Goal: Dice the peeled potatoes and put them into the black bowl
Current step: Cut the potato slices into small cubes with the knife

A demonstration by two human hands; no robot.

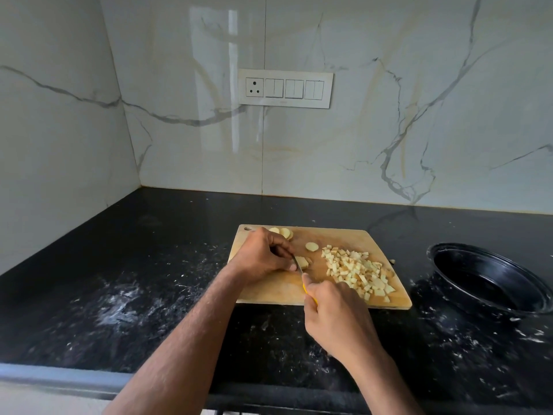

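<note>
Head view: a wooden cutting board is laid on the black worktop. The left hand is curled down over a small stack of potato slices, fingertips pinning it to the board. A knife w/ yellow handle is gripped in the right hand, just nearer the person than the left hand; its long axis runs from the right hand away toward the wall, tip pointing away & slightly left, blade set on the stack beside the left fingertips. Diced potato is heaped on the board right of both hands. More round slices lie beyond the left hand. The black bowl is seen well right of the right hand, tilted.
</note>
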